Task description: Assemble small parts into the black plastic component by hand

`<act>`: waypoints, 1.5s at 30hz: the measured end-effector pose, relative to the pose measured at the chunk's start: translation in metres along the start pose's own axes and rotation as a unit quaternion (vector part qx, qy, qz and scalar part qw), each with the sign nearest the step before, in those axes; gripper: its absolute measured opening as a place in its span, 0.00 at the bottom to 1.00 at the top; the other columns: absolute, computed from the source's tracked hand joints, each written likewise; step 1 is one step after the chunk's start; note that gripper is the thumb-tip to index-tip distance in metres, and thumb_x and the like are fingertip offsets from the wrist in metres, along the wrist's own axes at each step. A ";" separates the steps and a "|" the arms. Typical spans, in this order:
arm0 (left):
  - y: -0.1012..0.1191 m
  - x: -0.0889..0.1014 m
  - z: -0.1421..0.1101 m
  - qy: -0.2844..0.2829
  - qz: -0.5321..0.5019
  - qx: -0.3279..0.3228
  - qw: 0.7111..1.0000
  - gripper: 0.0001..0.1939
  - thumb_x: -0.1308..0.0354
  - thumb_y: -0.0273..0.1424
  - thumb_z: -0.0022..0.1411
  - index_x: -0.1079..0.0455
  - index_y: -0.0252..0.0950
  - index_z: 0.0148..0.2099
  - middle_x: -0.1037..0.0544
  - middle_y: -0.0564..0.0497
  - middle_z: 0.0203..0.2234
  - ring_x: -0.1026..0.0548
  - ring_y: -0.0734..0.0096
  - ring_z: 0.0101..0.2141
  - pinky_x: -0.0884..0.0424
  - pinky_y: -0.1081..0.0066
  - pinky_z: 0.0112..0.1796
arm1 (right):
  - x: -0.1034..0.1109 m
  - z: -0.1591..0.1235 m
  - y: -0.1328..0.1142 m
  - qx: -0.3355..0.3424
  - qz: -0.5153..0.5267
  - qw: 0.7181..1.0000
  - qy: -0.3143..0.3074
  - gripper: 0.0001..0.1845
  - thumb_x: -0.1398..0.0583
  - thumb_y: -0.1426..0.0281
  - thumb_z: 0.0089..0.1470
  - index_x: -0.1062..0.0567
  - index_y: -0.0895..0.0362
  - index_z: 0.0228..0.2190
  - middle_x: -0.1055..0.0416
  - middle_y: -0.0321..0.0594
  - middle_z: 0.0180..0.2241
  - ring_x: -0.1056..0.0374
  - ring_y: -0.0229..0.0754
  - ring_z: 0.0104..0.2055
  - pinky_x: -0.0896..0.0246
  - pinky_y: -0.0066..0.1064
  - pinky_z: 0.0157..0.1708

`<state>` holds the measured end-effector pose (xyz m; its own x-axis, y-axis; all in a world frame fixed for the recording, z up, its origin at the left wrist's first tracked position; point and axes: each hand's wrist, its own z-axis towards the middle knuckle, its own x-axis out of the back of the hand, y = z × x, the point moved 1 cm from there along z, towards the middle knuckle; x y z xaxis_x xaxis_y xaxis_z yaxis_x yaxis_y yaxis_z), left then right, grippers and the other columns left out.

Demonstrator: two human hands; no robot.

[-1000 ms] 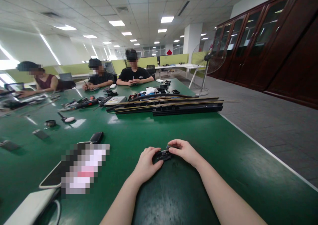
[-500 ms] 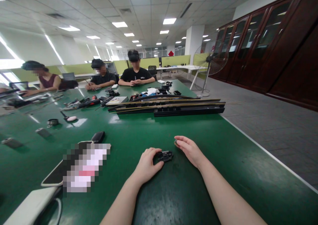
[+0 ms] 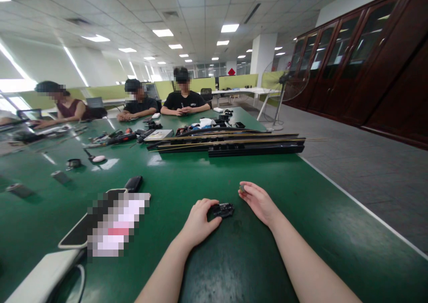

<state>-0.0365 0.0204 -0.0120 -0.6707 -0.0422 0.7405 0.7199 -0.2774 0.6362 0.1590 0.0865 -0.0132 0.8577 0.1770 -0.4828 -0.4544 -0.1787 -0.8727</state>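
Holding a small black oblong plastic-looking part [image 3: 225, 210] by its left end on the glossy green tabletop [image 3: 187, 178], between moderately parted thumb and fingers of the left hand [image 3: 199, 219]; pinching a tiny greyish piece [image 3: 242, 188] narrowly in the right hand [image 3: 259, 201], near the part.

You can read no word or number: beyond the green table [image 3: 187, 178], the white lettering [image 3: 193, 105] on a black shirt [image 3: 172, 101] is too small, and the red diamond sign [image 3: 232, 71] farther beyond it stays illegible.
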 end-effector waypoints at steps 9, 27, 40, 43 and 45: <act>0.000 0.001 0.000 0.001 0.002 -0.003 1.000 0.19 0.43 0.30 0.49 0.34 0.40 0.46 0.28 0.49 0.39 0.32 0.64 0.40 0.37 0.64 0.43 | 0.000 0.000 0.001 -0.008 0.005 1.000 -0.001 0.11 0.35 0.67 0.39 0.25 0.55 0.29 0.28 0.36 0.29 0.32 0.38 0.33 0.40 0.34 0.42; -0.002 0.000 0.001 -0.003 -0.012 0.009 1.000 0.22 0.42 0.29 0.49 0.36 0.38 0.49 0.28 0.48 0.40 0.33 0.65 0.42 0.37 0.65 0.44 | -0.007 -0.003 0.004 0.040 -0.133 0.990 -0.022 0.16 0.33 0.64 0.36 0.25 0.56 0.31 0.24 0.39 0.33 0.30 0.41 0.38 0.43 0.37 0.47; -0.006 -0.002 0.000 -0.004 -0.022 0.000 1.000 0.20 0.42 0.30 0.49 0.35 0.39 0.48 0.29 0.49 0.40 0.33 0.64 0.41 0.37 0.64 0.45 | -0.029 -0.017 -0.003 0.118 -0.383 0.910 -0.109 0.12 0.38 0.68 0.44 0.25 0.54 0.35 0.26 0.39 0.37 0.32 0.44 0.42 0.42 0.40 0.47; -0.008 -0.003 0.000 -0.005 -0.018 -0.005 1.000 0.20 0.42 0.30 0.50 0.35 0.39 0.47 0.29 0.49 0.40 0.33 0.65 0.41 0.37 0.64 0.44 | -0.032 -0.020 -0.003 0.151 -0.418 0.887 -0.124 0.10 0.39 0.69 0.45 0.25 0.54 0.33 0.27 0.39 0.37 0.33 0.42 0.42 0.42 0.37 0.47; -0.009 -0.003 0.000 -0.004 -0.018 -0.007 1.000 0.20 0.42 0.30 0.50 0.35 0.39 0.47 0.28 0.49 0.40 0.33 0.65 0.41 0.37 0.64 0.44 | -0.032 -0.020 -0.002 0.166 -0.449 0.868 -0.135 0.09 0.39 0.70 0.45 0.25 0.54 0.33 0.27 0.39 0.37 0.33 0.42 0.43 0.42 0.36 0.47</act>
<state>-0.0407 0.0232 -0.0199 -0.6951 -0.0250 0.7184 0.6923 -0.2925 0.6597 0.1373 0.0617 0.0050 0.8346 0.3296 0.4414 0.2839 0.4294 -0.8574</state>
